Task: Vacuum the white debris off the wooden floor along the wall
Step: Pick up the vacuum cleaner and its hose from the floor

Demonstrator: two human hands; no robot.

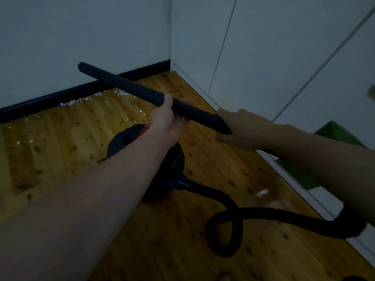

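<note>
Debris (85, 100) lay white along the baseboard (50, 97) on the wooden floor (60, 159). My left hand (166, 118) gripped the vacuum wand (129, 86) mid-shaft, my right hand (241, 128) curled around its rear end, nozzle raised.

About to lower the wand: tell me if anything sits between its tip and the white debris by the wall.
Nothing visible does. The wand tip hangs above the baseboard, with the white debris on bare wooden floor just below. The vacuum body sits nearer the person.
</note>
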